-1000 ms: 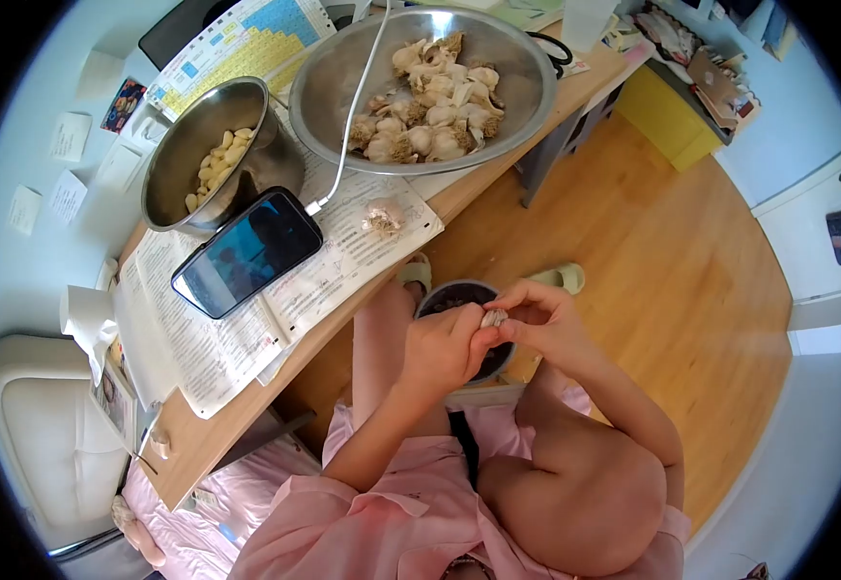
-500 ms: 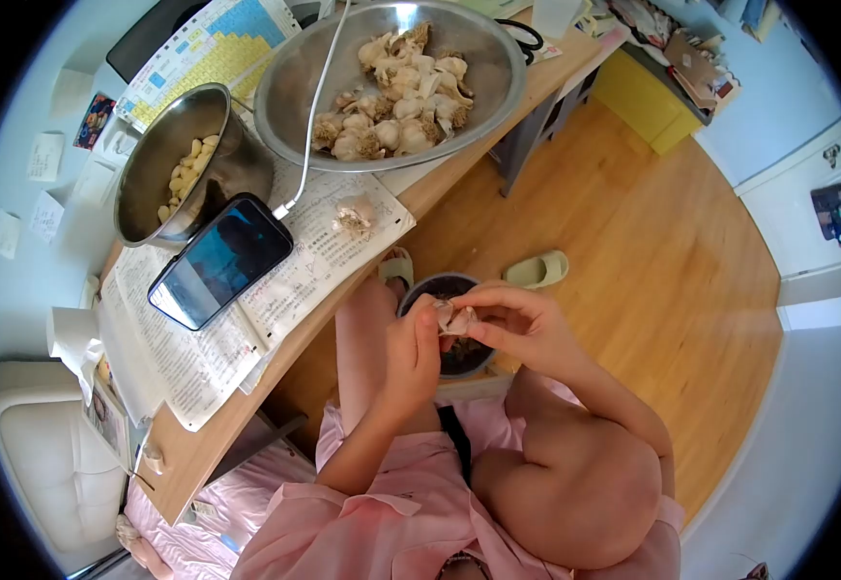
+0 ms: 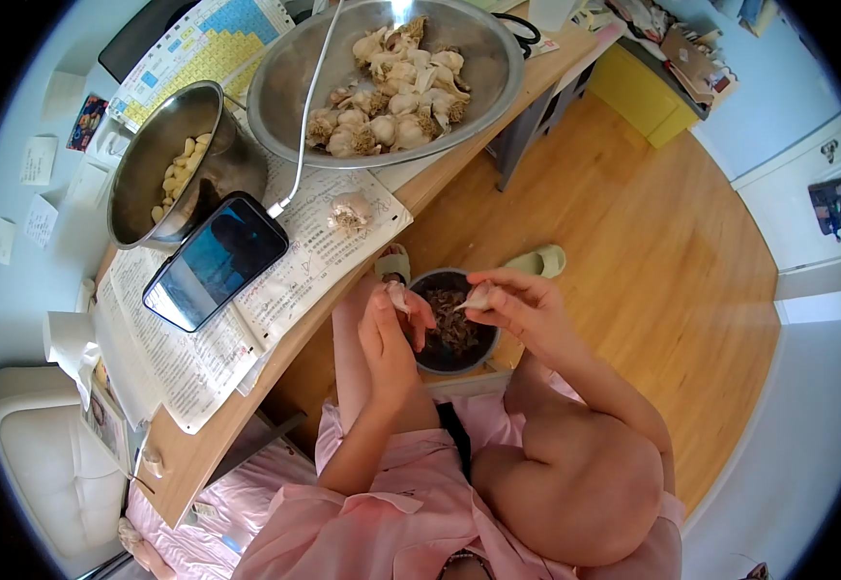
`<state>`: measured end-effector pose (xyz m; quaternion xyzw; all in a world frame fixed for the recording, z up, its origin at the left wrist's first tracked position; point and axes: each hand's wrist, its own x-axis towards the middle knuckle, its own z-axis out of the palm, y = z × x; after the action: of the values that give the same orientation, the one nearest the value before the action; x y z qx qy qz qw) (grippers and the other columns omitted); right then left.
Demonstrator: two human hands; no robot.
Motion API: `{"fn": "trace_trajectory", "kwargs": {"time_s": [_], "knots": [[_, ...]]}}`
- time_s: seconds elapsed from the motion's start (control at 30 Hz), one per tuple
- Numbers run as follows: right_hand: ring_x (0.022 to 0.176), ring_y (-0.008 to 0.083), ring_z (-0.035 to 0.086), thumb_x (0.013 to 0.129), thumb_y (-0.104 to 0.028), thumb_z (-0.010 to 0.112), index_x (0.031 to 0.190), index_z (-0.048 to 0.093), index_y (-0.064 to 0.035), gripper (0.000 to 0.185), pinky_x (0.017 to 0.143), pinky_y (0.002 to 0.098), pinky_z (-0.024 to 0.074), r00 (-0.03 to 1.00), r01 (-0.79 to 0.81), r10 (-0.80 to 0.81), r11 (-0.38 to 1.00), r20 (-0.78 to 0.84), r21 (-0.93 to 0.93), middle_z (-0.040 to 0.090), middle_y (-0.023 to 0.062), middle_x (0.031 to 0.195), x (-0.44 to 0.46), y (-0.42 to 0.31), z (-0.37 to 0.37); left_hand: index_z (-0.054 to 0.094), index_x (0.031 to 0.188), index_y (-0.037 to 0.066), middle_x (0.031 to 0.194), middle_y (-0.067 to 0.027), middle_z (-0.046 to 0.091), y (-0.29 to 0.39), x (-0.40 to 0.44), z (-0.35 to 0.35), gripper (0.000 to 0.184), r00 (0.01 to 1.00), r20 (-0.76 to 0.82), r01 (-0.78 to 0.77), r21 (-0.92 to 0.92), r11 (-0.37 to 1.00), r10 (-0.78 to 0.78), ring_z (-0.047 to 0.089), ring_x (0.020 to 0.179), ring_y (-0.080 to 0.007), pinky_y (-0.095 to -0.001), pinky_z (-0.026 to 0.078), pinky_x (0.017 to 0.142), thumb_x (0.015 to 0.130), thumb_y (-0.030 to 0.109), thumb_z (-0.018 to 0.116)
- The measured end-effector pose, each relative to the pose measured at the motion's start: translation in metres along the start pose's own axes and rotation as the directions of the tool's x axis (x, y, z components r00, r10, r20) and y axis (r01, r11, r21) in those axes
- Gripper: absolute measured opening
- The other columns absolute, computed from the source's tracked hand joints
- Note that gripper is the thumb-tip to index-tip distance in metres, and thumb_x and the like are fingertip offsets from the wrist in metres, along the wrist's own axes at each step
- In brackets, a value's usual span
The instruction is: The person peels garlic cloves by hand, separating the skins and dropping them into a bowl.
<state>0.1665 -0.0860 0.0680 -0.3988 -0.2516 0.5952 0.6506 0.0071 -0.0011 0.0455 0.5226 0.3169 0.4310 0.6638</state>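
My left hand is closed around a piece of garlic with pale, pinkish skin. Between thumb and fingertips, my right hand pinches a garlic clove. Both hands are apart above a dark bin on the floor, which holds brownish peelings. On the desk, a wide steel bowl contains many whole garlic bulbs. A deeper steel pot beside it holds peeled cloves. One more garlic bulb lies on the papers.
A phone with a white charging cable leans against the pot. Written papers cover part of the wooden desk. Slippers sit on the floor near the bin. A yellow box stands beyond the desk.
My hands were together on the garlic and have separated, left hand to the left and right hand slightly right. The garlic is now in two parts, one in each hand.
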Motion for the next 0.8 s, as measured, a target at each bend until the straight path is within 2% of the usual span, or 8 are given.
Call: {"fn": "trace_trajectory", "kwargs": {"time_s": [0.07,0.17,0.37,0.47,0.57,0.8], "knots": [[0.095,0.0179,0.062,0.093,-0.014,0.051,0.114,0.053,0.0021,0.026,0.085,0.0306,0.0526,0.989,-0.107,0.126,0.972,-0.08,0.209,0.062,0.0106,0.103,0.0,0.001,-0.006,0.049,0.093,0.004,0.073,-0.0084,0.054,0.0,0.001,-0.003,0.041,0.996,0.092,0.011,0.049,0.999,-0.016,0.045,0.05,-0.0104,-0.0211,0.033,0.042,0.1,0.037,0.026],[0.097,0.0188,0.063,0.094,-0.02,0.051,0.112,0.054,0.0004,0.028,0.084,0.0299,0.0532,0.984,-0.148,0.173,0.915,-0.032,0.375,0.061,0.0119,0.108,0.002,0.005,-0.01,0.05,0.098,0.003,0.076,-0.0079,0.055,-0.003,0.0,-0.004,0.041,0.992,0.079,0.094,0.024,0.995,-0.095,0.044,0.05,-0.01,-0.0207,0.033,0.042,0.1,0.036,0.027],[0.097,0.0182,0.063,0.093,-0.028,0.051,0.112,0.053,-0.0016,0.032,0.083,0.0283,0.0536,0.96,-0.211,0.27,0.863,-0.067,0.458,0.062,0.0119,0.108,0.004,-0.002,-0.004,0.05,0.104,0.002,0.082,-0.0068,0.055,-0.004,0.0,-0.007,0.038,0.991,0.075,0.11,0.052,0.993,-0.114,0.045,0.051,-0.009,-0.0199,0.035,0.045,0.1,0.033,0.029],[0.097,0.0194,0.063,0.094,-0.026,0.051,0.107,0.054,-0.0028,0.027,0.083,0.0289,0.0541,0.97,-0.187,0.239,0.865,-0.055,0.465,0.062,0.0136,0.109,0.005,-0.004,0.0,0.05,0.105,0.003,0.082,-0.006,0.055,-0.001,0.002,-0.007,0.036,0.983,0.088,0.156,0.07,0.985,-0.162,0.045,0.053,-0.0093,-0.02,0.036,0.048,0.1,0.032,0.03],[0.098,0.0211,0.063,0.094,-0.024,0.05,0.1,0.054,-0.0048,0.021,0.083,0.0296,0.0542,0.974,-0.172,0.219,0.876,-0.054,0.451,0.061,0.0157,0.109,0.005,-0.004,0.0,0.048,0.108,-0.001,0.082,-0.0092,0.058,-0.012,0.002,-0.009,0.03,0.985,0.099,0.143,-0.017,0.99,-0.141,0.046,0.051,-0.0073,-0.0192,0.038,0.045,0.1,0.023,0.033],[0.099,0.0232,0.063,0.094,-0.021,0.05,0.095,0.054,-0.0066,0.015,0.083,0.0315,0.0545,0.974,-0.173,0.217,0.893,-0.061,0.415,0.062,0.0172,0.107,0.005,-0.007,0.005,0.049,0.108,0.001,0.083,-0.0091,0.06,-0.017,-0.001,-0.008,0.027,0.971,0.148,0.188,0.022,0.982,-0.189,0.047,0.054,-0.007,-0.0191,0.038,0.049,0.099,0.022,0.036]]}}
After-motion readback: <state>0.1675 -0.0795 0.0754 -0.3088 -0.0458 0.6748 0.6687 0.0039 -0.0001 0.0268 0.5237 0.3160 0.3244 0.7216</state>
